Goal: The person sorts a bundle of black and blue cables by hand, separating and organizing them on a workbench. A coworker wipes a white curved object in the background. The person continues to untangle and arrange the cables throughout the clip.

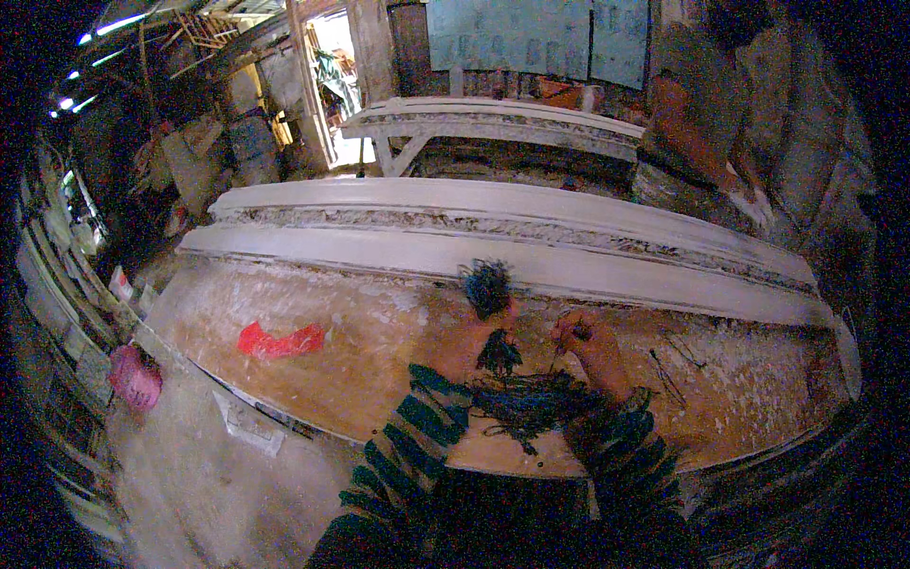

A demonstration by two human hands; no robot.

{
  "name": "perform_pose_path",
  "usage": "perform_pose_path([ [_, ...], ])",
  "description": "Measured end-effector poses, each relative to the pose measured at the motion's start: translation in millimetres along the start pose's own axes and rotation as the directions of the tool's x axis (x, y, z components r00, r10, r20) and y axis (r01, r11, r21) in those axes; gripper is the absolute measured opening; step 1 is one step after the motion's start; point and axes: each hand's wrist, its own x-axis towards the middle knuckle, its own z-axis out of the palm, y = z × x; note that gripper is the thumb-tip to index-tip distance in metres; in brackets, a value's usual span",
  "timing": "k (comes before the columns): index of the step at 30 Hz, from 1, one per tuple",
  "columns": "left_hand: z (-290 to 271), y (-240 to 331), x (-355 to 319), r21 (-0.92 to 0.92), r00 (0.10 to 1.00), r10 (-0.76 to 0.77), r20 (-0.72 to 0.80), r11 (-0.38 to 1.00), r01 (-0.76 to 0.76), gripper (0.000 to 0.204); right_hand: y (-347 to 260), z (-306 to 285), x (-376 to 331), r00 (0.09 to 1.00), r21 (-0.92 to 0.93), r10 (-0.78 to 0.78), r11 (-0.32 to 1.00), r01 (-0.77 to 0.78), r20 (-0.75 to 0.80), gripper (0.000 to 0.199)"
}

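Observation:
My left hand (pixel 460 343) is closed round a bunch of dark blue-green strands (pixel 486 287); one tuft sticks out above the fist and another hangs below it. Just to its right, my right hand (pixel 592 353) has its fingers curled in a pinch. A thin line shows under those fingertips, too small to name. Beneath both hands, near the front edge of the wooden worktop (pixel 360 398), lies a loose heap of the same dark strands (pixel 531 403). Striped sleeves cover both forearms.
A crumpled red piece of thin material (pixel 280 339) lies left on the worktop. A few loose strands (pixel 668 377) lie to the right. Pale ridged boards (pixel 493 247) run along the back. A pink bag-like object (pixel 136 377) sits far left. Behind stands a whitish bench (pixel 493 119).

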Motion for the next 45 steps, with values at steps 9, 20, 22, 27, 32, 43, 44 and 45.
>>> perform_pose_path([
  [9,17,1,-5,0.72,0.993,-0.06,0.1,0.693,-0.031,0.045,-6,13,-5,0.996,0.031,-0.033,0.999,0.036,-0.088,0.012],
  [20,12,-14,4,0.506,0.967,0.05,0.249,0.845,-0.174,0.056,14,6,2,0.998,0.065,-0.06,0.996,0.061,-0.02,0.006],
  [22,15,-1,-2,0.738,0.99,-0.018,0.142,0.668,-0.094,0.055,7,8,-1,0.998,0.046,-0.053,0.997,0.055,-0.029,0.006],
  [27,20,19,-14,0.81,0.991,0.133,0.005,0.581,-0.082,0.048,2,12,-1,0.999,-0.026,-0.023,0.999,0.022,-0.032,0.013],
  [32,6,13,-1,0.062,0.981,0.045,-0.189,0.997,-0.034,0.031,-1,5,-6,0.965,-0.474,0.056,0.877,0.075,0.256,0.022],
  [43,-17,-2,9,-0.288,0.993,0.082,-0.084,0.952,-0.103,0.02,2,3,-5,0.974,-0.491,0.094,0.871,0.019,0.204,0.01],
  [44,-18,-4,10,-0.32,0.992,0.104,-0.068,0.94,-0.121,0.02,7,2,-4,0.987,-0.398,0.054,0.917,0.011,0.152,0.009],
  [45,-21,-5,12,-0.353,0.991,0.126,-0.053,0.926,-0.137,0.02,10,0,-3,0.993,-0.388,0.036,0.921,0.013,0.116,0.009],
])
